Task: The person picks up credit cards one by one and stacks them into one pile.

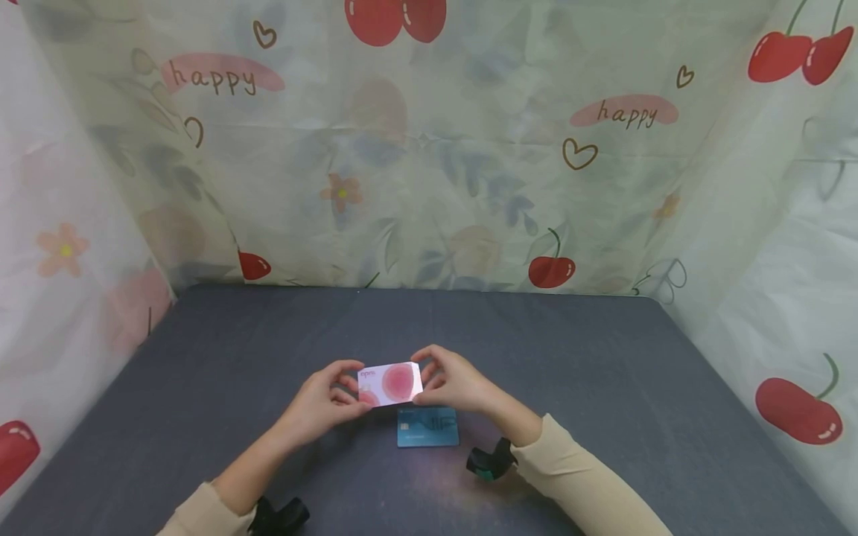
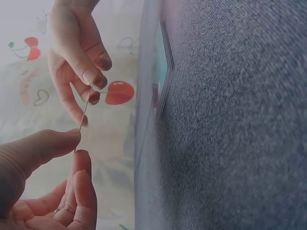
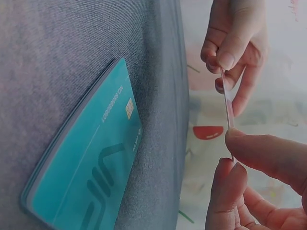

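A thin pink-and-white card (image 1: 391, 384) with a round pink pattern is held up above the table between both hands. My left hand (image 1: 327, 397) pinches its left edge between thumb and fingers. At the opposite edge, my right hand (image 1: 457, 380) pinches it the same way. In both wrist views the card appears edge-on. Just below it on the table lies a small stack of blue-green cards (image 1: 427, 428), touched by neither hand. The top one bears a gold chip and large dark letters, clearest in the right wrist view on the stack (image 3: 91, 158).
A dark grey cloth-covered table (image 1: 268, 327) spreads under the hands. Behind it and along both sides hang curtains (image 1: 429, 171) printed with cherries, hearts and flowers. Black wrist devices sit on the left wrist (image 1: 278, 515) and right wrist (image 1: 491, 459).
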Available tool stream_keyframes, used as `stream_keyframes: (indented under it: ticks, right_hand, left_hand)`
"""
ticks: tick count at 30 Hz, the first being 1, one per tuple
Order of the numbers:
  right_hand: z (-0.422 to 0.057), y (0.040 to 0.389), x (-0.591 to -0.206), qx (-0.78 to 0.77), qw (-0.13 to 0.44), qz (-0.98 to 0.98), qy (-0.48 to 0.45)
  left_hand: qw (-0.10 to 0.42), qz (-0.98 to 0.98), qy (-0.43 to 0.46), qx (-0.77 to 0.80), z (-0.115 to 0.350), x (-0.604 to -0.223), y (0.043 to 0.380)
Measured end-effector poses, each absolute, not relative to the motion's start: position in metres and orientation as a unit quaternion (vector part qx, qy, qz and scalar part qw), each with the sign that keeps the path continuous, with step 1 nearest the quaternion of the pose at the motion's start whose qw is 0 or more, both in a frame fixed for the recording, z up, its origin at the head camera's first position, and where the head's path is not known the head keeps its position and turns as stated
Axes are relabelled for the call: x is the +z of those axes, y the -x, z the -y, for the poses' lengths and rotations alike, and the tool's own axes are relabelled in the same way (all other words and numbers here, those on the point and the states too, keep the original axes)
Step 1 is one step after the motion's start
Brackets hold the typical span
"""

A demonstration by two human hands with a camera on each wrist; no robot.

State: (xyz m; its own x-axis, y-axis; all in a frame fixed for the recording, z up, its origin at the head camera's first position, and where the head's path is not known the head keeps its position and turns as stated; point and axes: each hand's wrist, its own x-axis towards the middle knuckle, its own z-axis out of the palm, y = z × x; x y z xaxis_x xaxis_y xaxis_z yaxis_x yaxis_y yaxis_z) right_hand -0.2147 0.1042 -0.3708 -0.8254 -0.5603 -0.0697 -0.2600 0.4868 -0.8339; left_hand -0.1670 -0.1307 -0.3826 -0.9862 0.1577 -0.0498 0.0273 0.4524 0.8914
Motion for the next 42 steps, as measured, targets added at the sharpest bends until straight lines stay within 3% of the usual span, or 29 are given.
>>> stream_keyframes:
  ticks: [25, 35, 42]
  right_hand:
    - [-0.127, 0.210, -0.379, -0.459, 0.160, -0.840, 0.241]
    - [-0.133, 0.207, -0.383, -0.445, 0.158, -0.854, 0.219]
    - [-0.136, 0.206, -0.384, -0.442, 0.160, -0.855, 0.217]
  left_hand:
    - [0.076, -0.848, -0.080, 0.518, 0.113, -0.387, 0.171]
    - [0.057, -0.848, -0.107, 0.516, 0.107, -0.392, 0.169]
    - [0.077, -0.843, -0.102, 0.522, 0.106, -0.393, 0.171]
